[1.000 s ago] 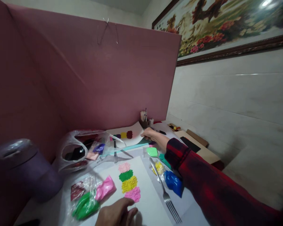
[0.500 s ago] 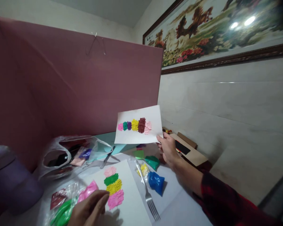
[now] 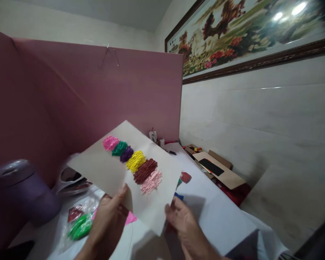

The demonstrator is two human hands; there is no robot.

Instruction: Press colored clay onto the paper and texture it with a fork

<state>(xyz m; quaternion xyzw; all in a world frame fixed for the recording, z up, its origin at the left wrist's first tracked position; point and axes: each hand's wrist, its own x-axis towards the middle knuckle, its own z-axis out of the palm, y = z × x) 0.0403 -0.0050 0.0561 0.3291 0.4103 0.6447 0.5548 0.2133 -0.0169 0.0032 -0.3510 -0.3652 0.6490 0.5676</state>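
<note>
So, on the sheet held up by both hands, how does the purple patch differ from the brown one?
The purple patch is clearly smaller than the brown patch. The purple patch sits between the teal patch and the yellow patch, the brown patch between the yellow patch and the pale pink patch. Both are rough-textured and lie on the white sheet.

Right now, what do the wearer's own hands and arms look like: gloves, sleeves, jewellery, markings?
Left hand and right hand: both bare, no gloves. No ring, watch or bracelet shows on either, and no cables or markings that I can make out. Wrists look uncovered as far as the frame shows; sleeve colour and cuffs can't be told from this view.
</note>
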